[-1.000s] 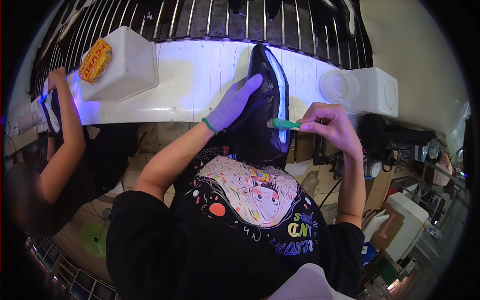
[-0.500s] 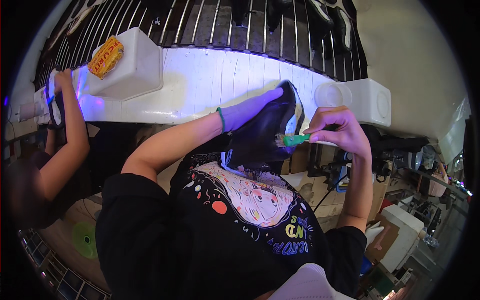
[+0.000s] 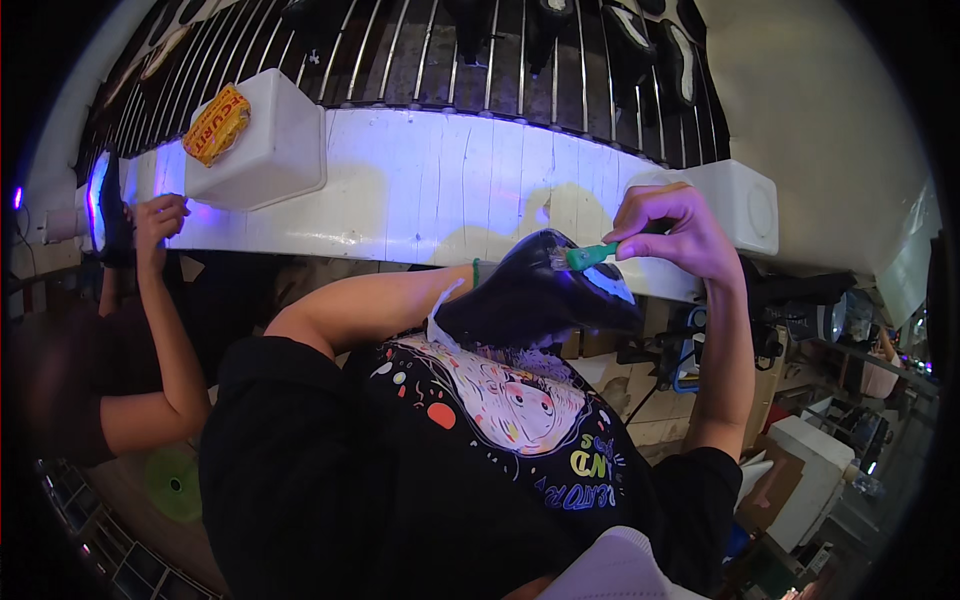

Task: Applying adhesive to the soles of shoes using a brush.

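A black boot [image 3: 510, 305] hangs in front of my chest, its shaft to the left, its sole edge glowing bluish-white on the right. My left forearm [image 3: 375, 300] runs in behind it, and the boot hides my left hand, which holds it up. Between thumb and fingers, my right hand [image 3: 680, 230] pinches a small brush [image 3: 590, 257] with a green handle. Its bristles touch the boot's dark upper, close to the glowing edge. A pale strip of lace or cloth [image 3: 440, 312] dangles at the shaft's opening.
Beyond the boot runs a white bench ledge [image 3: 400, 190], carrying an upturned white tub [image 3: 270, 150] with a yellow packet [image 3: 217, 125] on top. Another white container [image 3: 745, 205] stands by my right hand. Shoes lie on a roller conveyor [image 3: 420, 60] behind. At left, a co-worker's arm [image 3: 165, 330] is near another shoe [image 3: 112, 205].
The boot has turned, so its sole edge now faces further right and down. My left hand has gone from view behind it. The brush has shifted slightly up onto the upper.
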`<action>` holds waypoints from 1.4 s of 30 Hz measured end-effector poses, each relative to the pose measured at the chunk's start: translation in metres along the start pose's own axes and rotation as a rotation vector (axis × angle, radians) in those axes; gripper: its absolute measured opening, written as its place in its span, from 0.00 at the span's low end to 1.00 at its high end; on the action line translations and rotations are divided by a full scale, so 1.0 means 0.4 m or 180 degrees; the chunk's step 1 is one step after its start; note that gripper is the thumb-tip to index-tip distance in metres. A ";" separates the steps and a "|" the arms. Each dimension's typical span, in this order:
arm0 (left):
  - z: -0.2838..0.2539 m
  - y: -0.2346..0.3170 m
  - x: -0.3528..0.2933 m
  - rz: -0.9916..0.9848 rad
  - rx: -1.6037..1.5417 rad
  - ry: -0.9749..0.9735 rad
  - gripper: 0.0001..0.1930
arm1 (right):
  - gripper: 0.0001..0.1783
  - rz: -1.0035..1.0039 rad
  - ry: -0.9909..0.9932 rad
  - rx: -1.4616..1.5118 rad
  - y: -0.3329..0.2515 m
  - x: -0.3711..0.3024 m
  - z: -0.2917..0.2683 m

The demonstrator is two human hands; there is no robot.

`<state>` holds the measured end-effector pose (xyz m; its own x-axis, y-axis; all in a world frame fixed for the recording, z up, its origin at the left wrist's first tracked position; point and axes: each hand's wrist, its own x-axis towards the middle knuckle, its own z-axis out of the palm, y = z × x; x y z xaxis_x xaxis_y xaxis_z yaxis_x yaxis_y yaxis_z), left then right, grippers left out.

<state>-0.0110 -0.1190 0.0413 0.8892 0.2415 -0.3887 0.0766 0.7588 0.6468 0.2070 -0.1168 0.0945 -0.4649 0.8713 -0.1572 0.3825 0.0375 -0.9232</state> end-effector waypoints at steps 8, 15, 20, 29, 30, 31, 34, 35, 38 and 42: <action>-0.021 -0.012 0.017 0.0630 0.0594 -0.0441 0.11 | 0.10 0.0041 -0.0151 0.0115 0.019 -0.009 -0.005; -0.106 -0.037 0.046 0.0264 0.0716 -0.0845 0.16 | 0.10 0.0027 0.0122 0.0151 0.022 -0.041 0.014; -0.123 -0.060 0.074 0.0393 0.0691 -0.0525 0.20 | 0.09 -0.0228 0.0598 -0.0283 -0.007 -0.039 0.031; -0.252 -0.048 0.194 0.2914 0.2765 -0.0524 0.23 | 0.07 -0.0155 0.1287 -0.0926 -0.033 -0.019 0.069; -0.267 -0.051 0.196 0.2907 0.2775 -0.0545 0.23 | 0.07 -0.0005 0.1630 -0.1409 -0.034 -0.014 0.069; -0.249 -0.023 0.187 0.1686 0.1192 -0.0140 0.23 | 0.07 -0.0217 0.2009 -0.1849 0.017 -0.018 0.054; -0.215 0.037 0.152 0.0543 -0.0484 0.0236 0.25 | 0.05 0.0128 0.2484 -0.0342 0.070 -0.032 0.029; -0.228 0.041 0.150 0.1079 -0.0012 0.0564 0.25 | 0.05 0.0110 0.2647 -0.0169 0.080 -0.035 0.026; -0.240 0.078 0.115 0.2249 0.0955 0.1005 0.30 | 0.07 -0.0048 0.2824 0.0262 0.087 -0.034 0.019; -0.236 0.101 0.076 0.2901 0.2310 0.1268 0.38 | 0.06 -0.0340 0.2708 0.0320 0.049 -0.001 0.015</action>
<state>-0.0236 -0.0238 -0.0062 0.5591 0.7710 0.3049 -0.1540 -0.2648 0.9519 0.2097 -0.1194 0.0744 0.2770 0.9374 0.2111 0.2798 0.1315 -0.9510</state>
